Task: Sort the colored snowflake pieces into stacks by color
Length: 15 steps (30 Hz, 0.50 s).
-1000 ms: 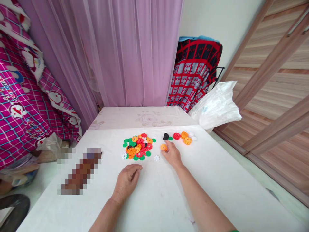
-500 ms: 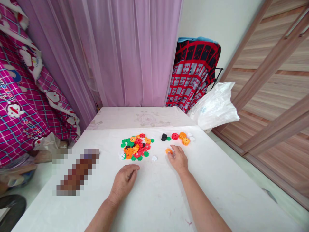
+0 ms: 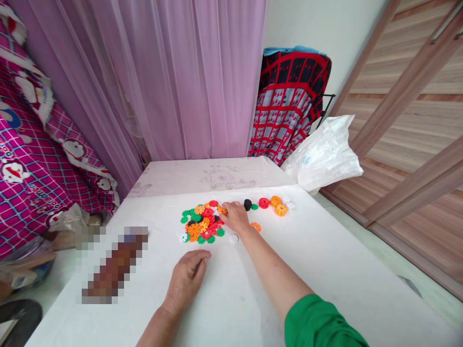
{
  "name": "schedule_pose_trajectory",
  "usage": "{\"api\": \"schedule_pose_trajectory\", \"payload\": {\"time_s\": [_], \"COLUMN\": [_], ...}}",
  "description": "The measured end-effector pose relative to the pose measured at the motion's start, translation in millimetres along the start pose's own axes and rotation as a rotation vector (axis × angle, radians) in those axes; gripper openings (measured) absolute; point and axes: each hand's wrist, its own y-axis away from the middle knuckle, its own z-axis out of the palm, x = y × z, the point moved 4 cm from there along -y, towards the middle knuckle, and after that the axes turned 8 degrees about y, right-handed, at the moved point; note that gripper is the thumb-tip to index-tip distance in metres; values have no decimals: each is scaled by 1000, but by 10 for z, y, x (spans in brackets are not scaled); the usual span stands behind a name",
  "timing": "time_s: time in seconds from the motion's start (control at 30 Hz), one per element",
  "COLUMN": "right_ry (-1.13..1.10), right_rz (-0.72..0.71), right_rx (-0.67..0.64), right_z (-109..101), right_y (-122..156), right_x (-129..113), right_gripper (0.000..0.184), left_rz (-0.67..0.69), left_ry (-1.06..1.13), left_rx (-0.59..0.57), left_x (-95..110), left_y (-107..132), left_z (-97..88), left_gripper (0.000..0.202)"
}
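- The pile (image 3: 198,222) lies right at the fingertips of the right hand (image 3: 224,212), and just beyond the left hand (image 3: 207,256).
- That right arm, green sleeve (image 3: 318,320) pushed up, stretches forward and inward across the bench (image 3: 307,270); the left forearm rests low, hand on its edge.
- Right fingers are bent down over an orange piece at the pile's edge; from here I can't tell whether they grip it.
- Left fingers curl loosely, thumb close by; what's inside, if anything, I can't see.
- Near the right wrist: a white disc (image 3: 234,238) and an orange disc (image 3: 256,226).
- Farther out, black discs (image 3: 248,205), then a red disc (image 3: 264,203).
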Motion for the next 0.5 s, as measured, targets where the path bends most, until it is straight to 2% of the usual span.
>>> {"api": "schedule_pose_trajectory", "payload": {"time_s": [0.13, 0.27, 0.37, 0.5], "right_ry": [16, -22, -64, -100], "right_rz": [5, 41, 82, 202], "right_rx": [-18, 45, 134, 214], "right_z": [48, -8, -102, -165], "right_y": [-58, 18, 228, 648], "right_x": [-29, 45, 272, 741], "right_gripper": [36, 39, 34, 25], "left_rz": [-12, -13, -4, 2], "left_ry": [23, 18, 19, 8], "left_rx": [-4, -13, -1, -10], "left_x": [16, 5, -16, -37], "left_y": [-13, -13, -1, 9], "left_z": [-9, 3, 15, 28], "left_gripper": [22, 23, 22, 22]}}
